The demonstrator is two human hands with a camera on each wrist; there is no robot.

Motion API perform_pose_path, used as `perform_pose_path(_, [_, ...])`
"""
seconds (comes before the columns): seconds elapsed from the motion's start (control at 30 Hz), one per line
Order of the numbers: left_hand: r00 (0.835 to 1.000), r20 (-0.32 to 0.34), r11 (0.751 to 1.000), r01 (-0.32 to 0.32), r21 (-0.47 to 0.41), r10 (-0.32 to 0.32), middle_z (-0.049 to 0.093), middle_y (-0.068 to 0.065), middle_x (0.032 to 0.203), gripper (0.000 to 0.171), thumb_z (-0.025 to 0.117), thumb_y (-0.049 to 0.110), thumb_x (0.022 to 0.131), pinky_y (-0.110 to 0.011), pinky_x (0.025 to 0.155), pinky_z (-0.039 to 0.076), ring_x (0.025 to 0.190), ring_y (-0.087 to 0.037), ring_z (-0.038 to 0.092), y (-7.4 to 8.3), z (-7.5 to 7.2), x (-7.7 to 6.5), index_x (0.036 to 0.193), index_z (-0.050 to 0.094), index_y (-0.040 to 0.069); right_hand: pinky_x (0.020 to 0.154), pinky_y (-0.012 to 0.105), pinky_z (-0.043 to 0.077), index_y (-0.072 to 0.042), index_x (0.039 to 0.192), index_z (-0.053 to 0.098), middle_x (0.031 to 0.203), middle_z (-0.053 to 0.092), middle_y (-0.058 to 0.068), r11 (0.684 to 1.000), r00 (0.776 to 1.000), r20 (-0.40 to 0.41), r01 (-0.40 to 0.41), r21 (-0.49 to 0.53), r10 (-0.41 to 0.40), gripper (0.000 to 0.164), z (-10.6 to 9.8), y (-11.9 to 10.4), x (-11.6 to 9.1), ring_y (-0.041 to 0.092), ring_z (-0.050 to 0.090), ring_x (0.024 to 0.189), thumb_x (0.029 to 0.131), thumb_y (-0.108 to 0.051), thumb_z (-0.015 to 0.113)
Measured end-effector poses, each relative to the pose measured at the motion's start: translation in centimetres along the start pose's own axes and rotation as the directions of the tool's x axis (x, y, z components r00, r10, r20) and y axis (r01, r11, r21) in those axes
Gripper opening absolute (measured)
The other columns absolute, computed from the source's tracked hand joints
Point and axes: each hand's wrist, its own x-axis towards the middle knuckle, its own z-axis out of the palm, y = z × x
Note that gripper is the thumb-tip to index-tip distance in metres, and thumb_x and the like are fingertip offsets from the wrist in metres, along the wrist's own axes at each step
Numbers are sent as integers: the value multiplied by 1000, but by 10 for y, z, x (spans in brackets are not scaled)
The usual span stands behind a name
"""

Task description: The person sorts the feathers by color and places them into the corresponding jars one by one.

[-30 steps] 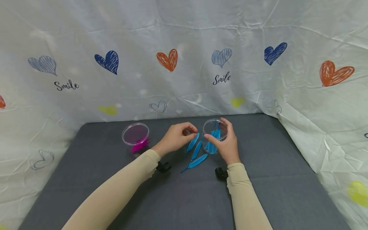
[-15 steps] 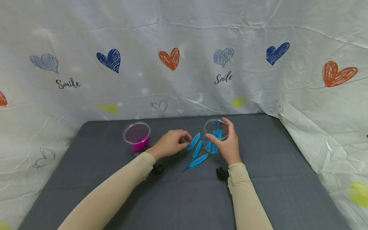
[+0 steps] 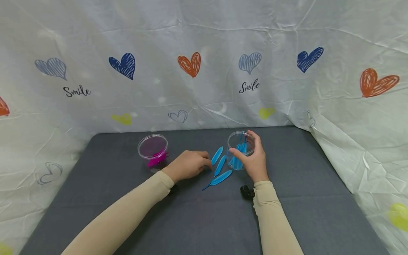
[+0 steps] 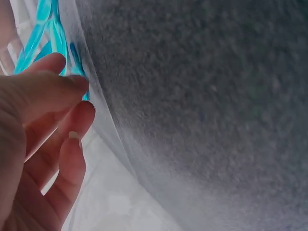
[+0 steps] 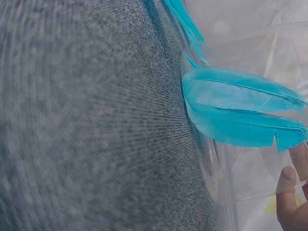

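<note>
The right hand (image 3: 253, 159) grips a clear round plastic container (image 3: 233, 161), thumb on the near side and fingers behind. Several blue feathers stand inside it, and the right wrist view shows two broad blue feathers (image 5: 240, 108) through its wall. Three loose blue feathers lie on the cloth left of the container: an upper one (image 3: 217, 155), a middle one (image 3: 220, 165) and a lower one (image 3: 222, 177). The left hand (image 3: 188, 164) is at the lower end of the upper feather, fingers loosely bent. Its thumb (image 4: 62, 89) overlaps a blue feather in the left wrist view; no firm hold shows.
A second clear container (image 3: 152, 146) with magenta feathers (image 3: 157, 159) stands at the left, beyond the left forearm. Dark grey cloth (image 3: 204, 219) covers the table. Behind it hangs a pale curtain (image 3: 216, 35) printed with hearts.
The left hand has drawn back left and lowered towards the near end of the upper feather. The right hand keeps its hold on the container, and the loose feathers lie as before.
</note>
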Motion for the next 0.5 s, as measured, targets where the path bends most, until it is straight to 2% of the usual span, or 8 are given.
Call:
perform_pose_path(0.13, [999, -5, 997, -54, 49, 54, 74, 3, 99, 21, 75, 7, 99, -26, 67, 59, 79, -10, 69, 5, 1, 1, 105, 85, 25, 124, 54, 39, -29, 166, 37, 164, 51, 1, 1000, 1000, 4, -6, -1, 6, 93, 0, 1, -1, 23, 48, 153, 90, -43, 89])
perform_pose_path(0.27, [997, -8, 991, -81, 105, 82, 69, 3, 90, 22, 74, 8, 100, -25, 59, 52, 71, -10, 61, 8, 4, 2, 102, 85, 27, 124, 55, 39, -30, 166, 37, 165, 50, 1, 1000, 1000, 12, -13, -2, 13, 93, 0, 2, -2, 23, 48, 154, 91, -42, 89])
perform_pose_path(0.5, [991, -1, 962, -133, 238, 137, 67, 3, 83, 18, 75, 13, 102, -26, 60, 53, 70, -12, 63, 10, 3, 7, 99, 84, 28, 125, 54, 38, -32, 166, 37, 164, 50, 2, 1000, 1000, 7, -5, 5, 5, 92, 0, 0, 0, 24, 48, 153, 91, -43, 89])
